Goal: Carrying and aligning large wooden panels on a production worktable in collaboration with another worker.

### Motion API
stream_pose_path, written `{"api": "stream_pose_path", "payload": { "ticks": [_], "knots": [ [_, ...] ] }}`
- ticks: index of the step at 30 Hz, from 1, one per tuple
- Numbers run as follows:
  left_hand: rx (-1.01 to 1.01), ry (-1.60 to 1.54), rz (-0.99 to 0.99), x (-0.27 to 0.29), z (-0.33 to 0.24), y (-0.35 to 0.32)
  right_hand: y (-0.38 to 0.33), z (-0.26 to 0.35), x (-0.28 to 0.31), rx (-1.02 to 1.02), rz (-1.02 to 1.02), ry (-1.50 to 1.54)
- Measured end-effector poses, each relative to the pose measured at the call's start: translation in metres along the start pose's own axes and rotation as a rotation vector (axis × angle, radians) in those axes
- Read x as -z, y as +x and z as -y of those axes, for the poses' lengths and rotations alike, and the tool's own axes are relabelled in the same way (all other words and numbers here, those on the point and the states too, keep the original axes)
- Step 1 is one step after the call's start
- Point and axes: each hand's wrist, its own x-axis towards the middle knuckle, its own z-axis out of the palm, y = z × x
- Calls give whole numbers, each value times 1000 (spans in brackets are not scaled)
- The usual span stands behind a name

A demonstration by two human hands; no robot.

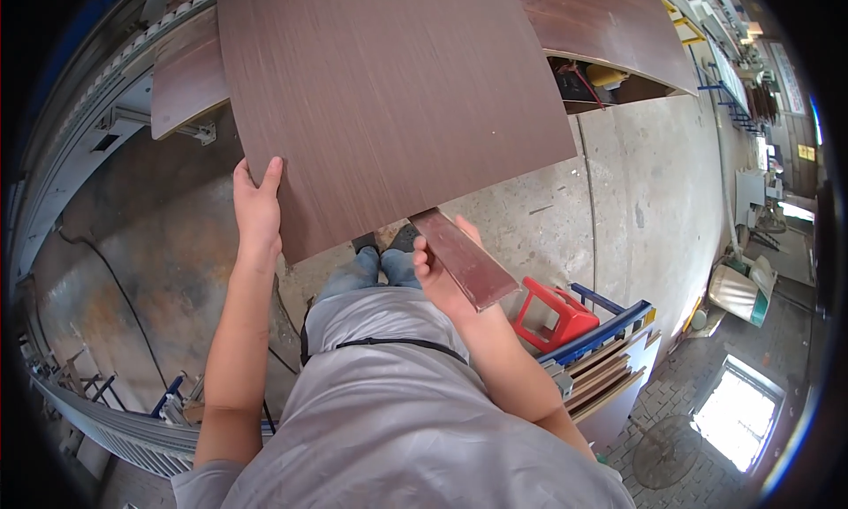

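A large brown wood-grain panel stretches away in front of me, its near edge running at a slant above my feet. My left hand grips its left edge close to the near corner, thumb on the top face and fingers partly hidden beyond the edge. In my right hand lies a long, flat sanding block with a reddish-brown face, held from below with fingers curled round its sides. The block's far end meets the panel's near edge or passes just under it; which one I cannot tell.
Another brown panel lies at the far right, above a dark opening holding a yellow object. Machine rails run along the left. To my right stand a red plastic stool and a blue-framed rack of boards. A cable crosses the floor.
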Motion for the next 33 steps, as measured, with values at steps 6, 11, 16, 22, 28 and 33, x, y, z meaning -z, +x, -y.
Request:
{"api": "stream_pose_path", "payload": {
  "ticks": [6,11,16,22,28,33],
  "knots": [
    [5,9,-56,-5,-4,-6,-100,9,-50,-36,44,70],
    [8,16,-43,-8,-10,-8,-115,15,-32,62,28,-2],
    [22,41,-50,-9,-13,-8,-32,2,5,10,-135,-95],
    [40,46,-30,-6,-12,-7,-31,29,-29,31,96,-23],
    [27,-58,27,-2,-5,-2,-137,-1,-36,107,110,-60],
    [17,27,96,8,-5,2,-42,-47,-10,144,-321,103]
  ]
}}
